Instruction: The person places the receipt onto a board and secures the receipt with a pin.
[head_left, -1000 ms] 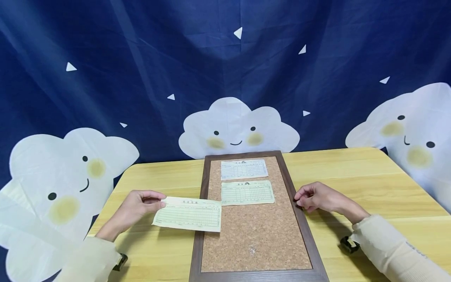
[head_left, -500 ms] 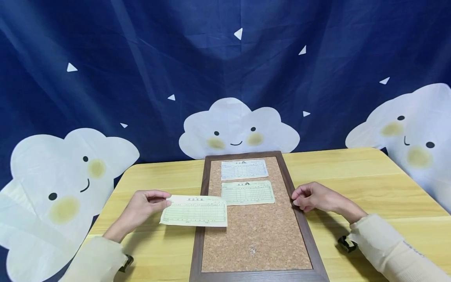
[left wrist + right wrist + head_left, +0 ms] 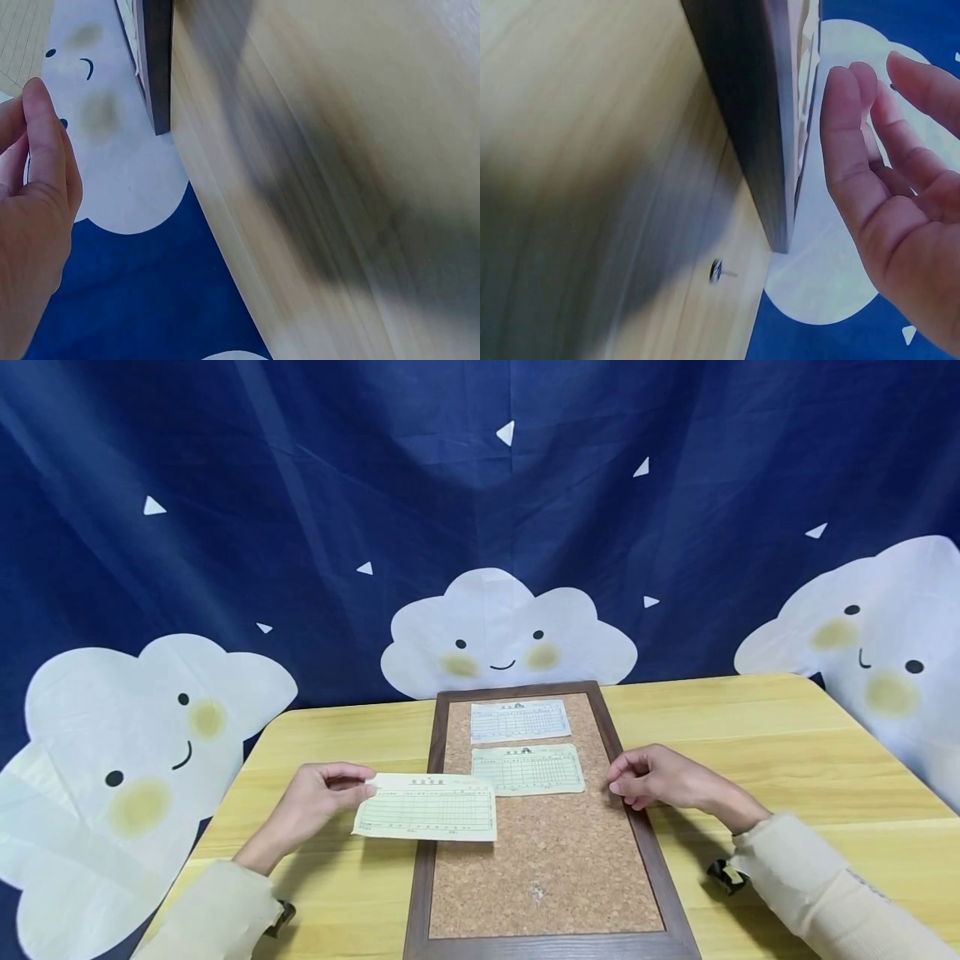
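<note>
My left hand [image 3: 307, 806] pinches a pale green printed form slip [image 3: 431, 810] by its upper left corner, thumb against fingers. The slip hangs tilted across the left frame of a cork board [image 3: 555, 868], its right end over the cork and overlapping a corner of another slip. On the board lie a bluish form slip [image 3: 519, 723] and, below it, a green form slip [image 3: 534, 772], each with a small dark spot at its top edge. Over the board's right frame is my right hand [image 3: 667, 781], fingers loosely bent; in the right wrist view nothing shows between fingers and thumb.
A thumbtack [image 3: 717, 271] lies on the wooden table [image 3: 660, 315] beside the board, in the right wrist view. The brown wooden frame [image 3: 420, 893] stands a little above the table top. Behind the table hangs a blue curtain [image 3: 322, 485] with cloud prints.
My left hand has carried the green slip rightward, from the board's left edge to further over the cork. The right hand has shifted a little leftward, onto the frame's inner edge.
</note>
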`<state>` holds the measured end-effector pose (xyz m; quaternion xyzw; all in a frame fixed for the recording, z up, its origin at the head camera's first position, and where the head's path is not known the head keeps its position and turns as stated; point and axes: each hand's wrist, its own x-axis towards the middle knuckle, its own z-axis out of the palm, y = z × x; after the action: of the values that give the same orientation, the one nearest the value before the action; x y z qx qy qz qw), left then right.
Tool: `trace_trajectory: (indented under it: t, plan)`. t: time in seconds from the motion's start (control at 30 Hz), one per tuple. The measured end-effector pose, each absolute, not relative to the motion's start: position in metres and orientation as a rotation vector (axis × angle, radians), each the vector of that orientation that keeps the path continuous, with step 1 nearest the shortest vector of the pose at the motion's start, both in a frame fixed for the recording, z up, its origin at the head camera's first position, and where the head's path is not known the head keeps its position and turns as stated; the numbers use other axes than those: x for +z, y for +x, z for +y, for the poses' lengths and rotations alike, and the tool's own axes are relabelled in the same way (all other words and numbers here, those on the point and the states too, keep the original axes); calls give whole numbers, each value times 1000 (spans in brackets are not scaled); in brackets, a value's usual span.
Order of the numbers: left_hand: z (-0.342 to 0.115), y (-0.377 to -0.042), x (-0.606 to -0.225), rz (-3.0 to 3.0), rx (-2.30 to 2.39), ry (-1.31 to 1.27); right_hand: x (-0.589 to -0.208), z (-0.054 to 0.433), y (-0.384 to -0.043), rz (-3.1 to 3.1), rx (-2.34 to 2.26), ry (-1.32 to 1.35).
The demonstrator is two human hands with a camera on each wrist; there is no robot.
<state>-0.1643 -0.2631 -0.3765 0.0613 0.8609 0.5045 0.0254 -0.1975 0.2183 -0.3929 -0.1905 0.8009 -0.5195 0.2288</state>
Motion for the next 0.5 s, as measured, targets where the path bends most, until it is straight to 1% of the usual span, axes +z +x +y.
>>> trace_trajectory:
  t: [0.5]
  plan:
    - [-254,-165,-378,2659,1595,168,-386,199,-194,2204,-1435,-570]
